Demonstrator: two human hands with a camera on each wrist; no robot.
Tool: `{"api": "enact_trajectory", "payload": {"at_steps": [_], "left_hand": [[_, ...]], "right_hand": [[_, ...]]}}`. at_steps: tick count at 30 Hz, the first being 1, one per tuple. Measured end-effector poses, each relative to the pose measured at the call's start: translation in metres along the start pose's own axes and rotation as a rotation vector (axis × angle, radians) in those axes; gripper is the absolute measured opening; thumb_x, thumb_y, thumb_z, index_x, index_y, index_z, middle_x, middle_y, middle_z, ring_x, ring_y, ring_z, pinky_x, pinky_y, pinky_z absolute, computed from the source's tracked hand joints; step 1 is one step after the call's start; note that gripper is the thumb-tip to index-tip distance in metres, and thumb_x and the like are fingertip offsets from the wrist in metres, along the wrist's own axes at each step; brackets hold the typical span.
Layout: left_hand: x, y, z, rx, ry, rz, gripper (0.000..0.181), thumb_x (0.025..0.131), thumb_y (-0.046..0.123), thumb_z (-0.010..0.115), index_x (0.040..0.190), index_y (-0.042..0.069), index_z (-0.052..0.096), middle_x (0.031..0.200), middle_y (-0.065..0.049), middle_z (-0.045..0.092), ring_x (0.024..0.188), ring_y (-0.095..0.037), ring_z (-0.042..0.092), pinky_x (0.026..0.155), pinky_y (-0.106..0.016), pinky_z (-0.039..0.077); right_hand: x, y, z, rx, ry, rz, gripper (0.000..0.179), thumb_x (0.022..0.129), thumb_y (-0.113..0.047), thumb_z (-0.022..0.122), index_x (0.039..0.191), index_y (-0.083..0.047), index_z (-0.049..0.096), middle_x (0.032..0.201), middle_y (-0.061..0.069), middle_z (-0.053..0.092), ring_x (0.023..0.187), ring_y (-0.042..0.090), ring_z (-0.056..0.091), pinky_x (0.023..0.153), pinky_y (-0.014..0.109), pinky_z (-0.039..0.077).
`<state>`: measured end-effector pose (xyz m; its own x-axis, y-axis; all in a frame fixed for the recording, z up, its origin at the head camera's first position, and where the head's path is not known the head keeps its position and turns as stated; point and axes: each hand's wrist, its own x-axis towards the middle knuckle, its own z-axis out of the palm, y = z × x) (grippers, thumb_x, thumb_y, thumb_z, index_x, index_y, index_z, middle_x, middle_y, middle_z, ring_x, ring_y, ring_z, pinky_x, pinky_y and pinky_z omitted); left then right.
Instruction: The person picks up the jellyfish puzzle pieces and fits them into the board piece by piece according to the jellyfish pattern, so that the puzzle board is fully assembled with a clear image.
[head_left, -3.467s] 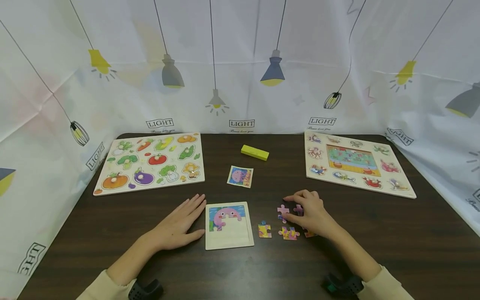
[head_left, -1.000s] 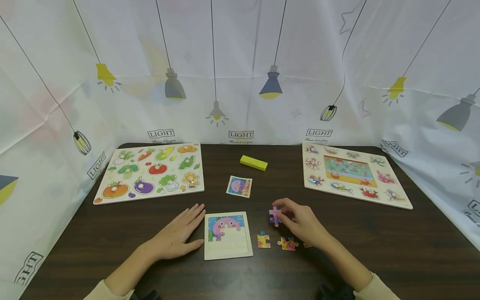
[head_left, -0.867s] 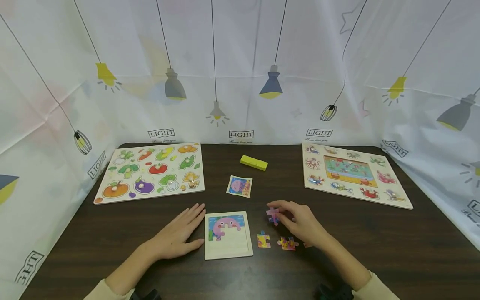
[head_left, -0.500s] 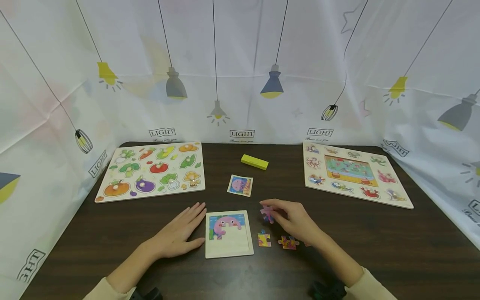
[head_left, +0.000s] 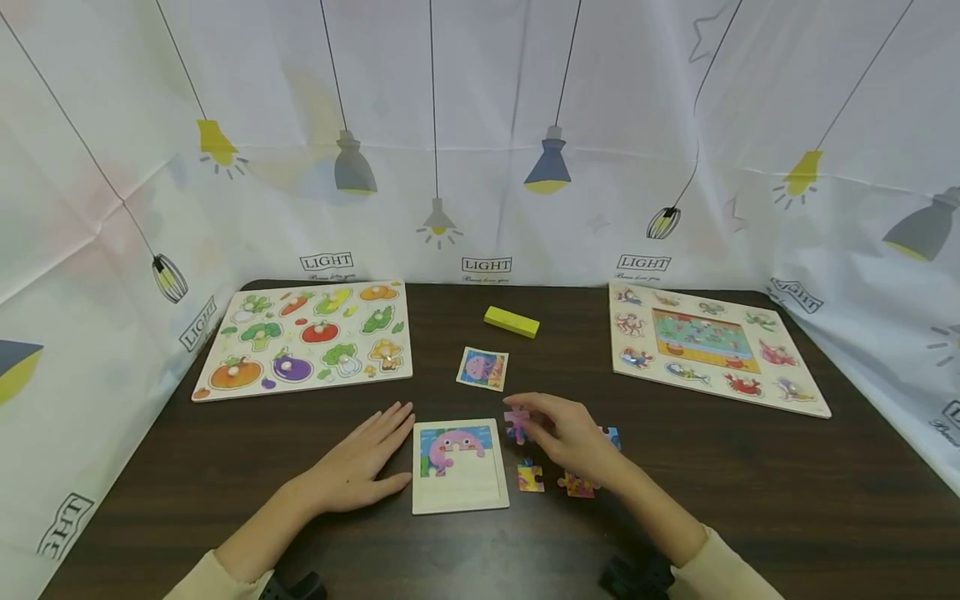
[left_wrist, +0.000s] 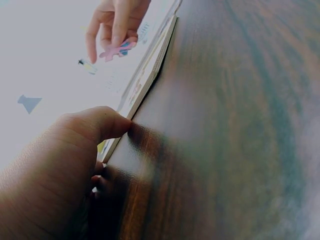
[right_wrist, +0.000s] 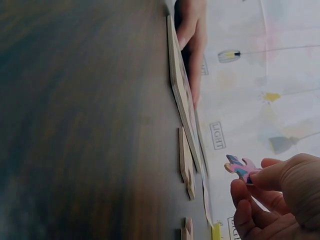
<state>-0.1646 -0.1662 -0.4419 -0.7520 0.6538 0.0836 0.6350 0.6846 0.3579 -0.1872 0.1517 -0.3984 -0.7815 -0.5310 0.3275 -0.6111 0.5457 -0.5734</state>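
The right hand [head_left: 572, 435] pinches 1 pink puzzle piece [head_left: 514, 424] above the desk [head_left: 420, 554], just right of the puzzle tray [head_left: 467, 488]; the left hand [head_left: 351, 471], fingers extended, holding nothing, rests beside the tray's left edge. The tray is partly filled.

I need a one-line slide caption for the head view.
Right hand pinching a pink puzzle piece beside the part-filled frame, left hand resting at its opposite edge.
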Motion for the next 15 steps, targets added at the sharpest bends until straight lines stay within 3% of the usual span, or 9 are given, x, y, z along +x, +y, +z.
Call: {"api": "enact_trajectory", "payload": {"at_steps": [8,15], "left_hand": [[0.0,0.0,-0.002,0.0,0.014,0.004,0.073,0.091,0.046,0.048,0.143,0.0,0.025,0.151,-0.012,0.015,0.139,-0.026,0.01,0.109,-0.045,0.014],[0.0,0.001,-0.002,0.0,-0.013,-0.007,0.073,0.091,0.047,0.047,0.144,0.0,0.024,0.152,-0.011,0.014,0.139,-0.025,0.008,0.11,-0.043,0.013]], "right_hand": [[0.009,-0.006,0.01,0.014,-0.028,-0.031,0.032,0.086,-0.003,0.062,0.118,-0.007,0.059,0.086,-0.002,0.061,0.067,0.007,0.05,0.058,0.019,0.048],[0.016,-0.01,0.024,0.027,-0.077,-0.074,0.03,0.084,-0.001,0.063,0.113,-0.006,0.06,0.096,-0.001,0.064,0.071,0.007,0.054,0.064,0.019,0.05]]}}
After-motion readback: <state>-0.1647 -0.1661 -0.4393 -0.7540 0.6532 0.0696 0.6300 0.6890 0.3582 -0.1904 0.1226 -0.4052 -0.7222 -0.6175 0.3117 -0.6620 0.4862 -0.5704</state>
